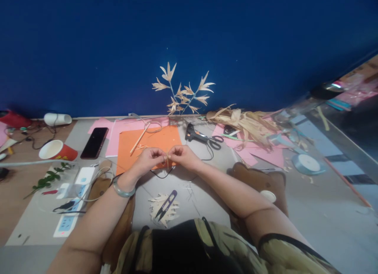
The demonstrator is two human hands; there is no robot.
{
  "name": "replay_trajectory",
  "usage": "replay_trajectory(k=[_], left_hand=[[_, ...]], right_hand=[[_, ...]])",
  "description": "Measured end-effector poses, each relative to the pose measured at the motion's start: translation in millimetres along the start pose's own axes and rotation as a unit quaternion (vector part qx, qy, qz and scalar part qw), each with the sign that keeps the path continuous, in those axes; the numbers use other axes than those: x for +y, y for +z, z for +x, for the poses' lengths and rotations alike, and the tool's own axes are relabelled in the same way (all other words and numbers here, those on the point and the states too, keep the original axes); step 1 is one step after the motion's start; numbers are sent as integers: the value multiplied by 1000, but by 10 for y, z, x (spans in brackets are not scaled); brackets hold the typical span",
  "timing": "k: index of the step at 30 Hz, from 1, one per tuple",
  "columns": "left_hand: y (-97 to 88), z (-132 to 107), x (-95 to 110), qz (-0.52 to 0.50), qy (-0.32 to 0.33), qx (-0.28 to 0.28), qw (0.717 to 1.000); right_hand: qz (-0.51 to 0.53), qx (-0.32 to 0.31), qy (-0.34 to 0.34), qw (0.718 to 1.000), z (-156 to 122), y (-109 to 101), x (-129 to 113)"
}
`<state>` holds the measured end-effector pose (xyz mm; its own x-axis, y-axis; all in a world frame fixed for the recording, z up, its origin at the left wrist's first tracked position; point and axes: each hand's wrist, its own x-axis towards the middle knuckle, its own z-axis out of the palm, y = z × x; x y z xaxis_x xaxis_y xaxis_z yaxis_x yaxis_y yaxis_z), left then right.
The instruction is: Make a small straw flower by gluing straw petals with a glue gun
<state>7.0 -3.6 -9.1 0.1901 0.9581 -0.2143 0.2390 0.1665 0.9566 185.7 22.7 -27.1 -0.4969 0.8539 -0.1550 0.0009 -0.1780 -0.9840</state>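
At the centre of the frame we see the left hand and the right hand nearly meeting, the fingertips of both pinching a thin pale strip — too small for us to tell whether it is husk or fibre. It is held over the lower right part of an orange sheet. We judge the step in hand to be fine fingertip work on that strip; the next move seems to call for a light, even pinch, lest it tear. At lower centre, thread snips lie on pale cut pieces. A spray of husk-like flowers rises at upper centre — and below it, to the right, lies a black glue gun.
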Motion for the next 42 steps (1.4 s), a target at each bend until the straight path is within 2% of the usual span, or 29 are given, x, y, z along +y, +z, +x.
replay_trajectory(k=[4, 8, 11, 16, 19, 28, 34, 38, 42], left_hand=[[8, 21, -64, 31, 31, 20, 999], [22, 21, -83, 32, 45, 14, 998], [30, 11, -47, 9, 31, 3, 999], [47, -23, 42, -79, -24, -33, 996], [55, -41, 71, -118, -22, -45, 992], [55, -60, 52, -159, -36, -58, 985], [40, -22, 8, -96, 3, -16, 995], [44, 11, -78, -11, 38, 42, 998], [66, 5, -143, 48, 73, 64, 994]], right_hand=[[-37, 9, -15, 999, -7, 2, 4], [-47, 11, -17, 999, -6, 2, 19], [-28, 10, -9, 1000, -6, 5, 22], [75, -35, 35, 996, -23, 26, 3], [116, -47, 55, 991, -35, 41, -10], [126, -42, 65, 989, -30, 48, 10], [100, -21, 28, 994, -33, 28, -24], [20, 5, -16, 1000, -39, 12, -65], [-45, 30, -43, 998, -45, 15, -56]])
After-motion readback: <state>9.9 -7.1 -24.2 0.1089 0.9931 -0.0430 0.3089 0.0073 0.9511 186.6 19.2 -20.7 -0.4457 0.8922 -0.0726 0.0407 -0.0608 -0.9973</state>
